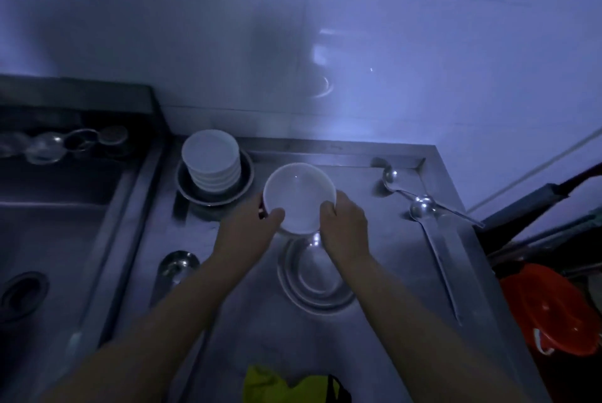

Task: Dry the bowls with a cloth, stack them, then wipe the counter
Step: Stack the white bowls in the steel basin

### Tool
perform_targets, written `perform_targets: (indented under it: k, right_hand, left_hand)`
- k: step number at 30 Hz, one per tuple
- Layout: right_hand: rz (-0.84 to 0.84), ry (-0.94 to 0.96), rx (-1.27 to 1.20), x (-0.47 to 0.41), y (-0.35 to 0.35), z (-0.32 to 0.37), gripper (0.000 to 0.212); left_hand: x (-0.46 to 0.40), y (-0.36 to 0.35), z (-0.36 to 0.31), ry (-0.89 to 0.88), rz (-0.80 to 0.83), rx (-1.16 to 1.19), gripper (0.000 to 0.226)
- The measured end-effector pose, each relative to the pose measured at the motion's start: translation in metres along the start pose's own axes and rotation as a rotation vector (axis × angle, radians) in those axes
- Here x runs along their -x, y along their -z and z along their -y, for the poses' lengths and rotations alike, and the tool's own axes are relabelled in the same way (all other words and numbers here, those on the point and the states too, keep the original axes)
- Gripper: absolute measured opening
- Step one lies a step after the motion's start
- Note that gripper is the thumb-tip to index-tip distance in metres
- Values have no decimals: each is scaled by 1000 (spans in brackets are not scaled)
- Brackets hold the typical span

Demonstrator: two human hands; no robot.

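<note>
White bowl (pixel 299 197) in both hands, left hand (pixel 250 228), right hand (pixel 345 230), no writing legible

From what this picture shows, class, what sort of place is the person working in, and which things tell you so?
Probably a kitchen's dishwashing corner. A stainless steel counter adjoins a steel sink basin, a stack of white ceramic bowls stands on it beside long metal ladles, and the wall is white tile.

The steel bench (pixel 384 321) carries a metal basin (pixel 192 194) holding stacked white bowls (pixel 211 161) at upper left, nested metal dishes (pixel 314 285) centre, ladles (pixel 423 207) right, a yellow cloth (pixel 280 384) at bottom.
</note>
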State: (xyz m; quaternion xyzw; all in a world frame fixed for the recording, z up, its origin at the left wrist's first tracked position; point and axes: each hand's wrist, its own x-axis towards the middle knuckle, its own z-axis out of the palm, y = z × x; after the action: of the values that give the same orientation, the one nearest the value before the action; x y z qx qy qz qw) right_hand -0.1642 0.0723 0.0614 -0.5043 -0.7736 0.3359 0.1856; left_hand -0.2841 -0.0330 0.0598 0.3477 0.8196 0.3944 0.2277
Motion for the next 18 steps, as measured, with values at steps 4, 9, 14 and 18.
perform_targets:
  k: [4,9,14,18]
  right_hand:
    - [19,104,-14,-39,-49,69,19]
    - [86,114,-30,-84,-101,128,15]
    - [120,62,37,-112,-137,146,13]
    - [142,38,115,-120,-151,143,15]
  left_hand:
    - [-46,64,23,22,-78,46,37]
    - [-105,115,55,110,-156,22,37]
    - [-140,132,77,168,-99,45,47]
    - [-152,131,90,179,-72,38,35]
